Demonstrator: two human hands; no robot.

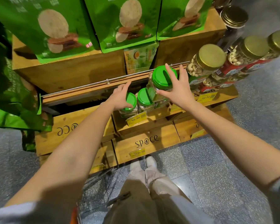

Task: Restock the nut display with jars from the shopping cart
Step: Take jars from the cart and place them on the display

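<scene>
My right grip point(176, 88) is wrapping round a green-lidded jar point(164, 77), thumb on the near side, fingers spread up past the lid edge. The jar is sitting higher than its neighbours over the lower wooden shelf point(158, 114). Its long axis is running roughly up-and-down but leaning a bit, lid facing up at me, base hidden behind the middle jar point(145, 97).

My left grip point(121, 96) is lying on the left jar point(131, 99), fingers fairly straight over its lid. Those two are standing upright at the shelf front, just behind a yellow price tag point(136, 118).

Gold-lidded cashew jars point(207, 62) are piling up on the right, green snack bags point(55, 25) are up top, and a speckled grey floor point(217, 159) is showing below.
</scene>
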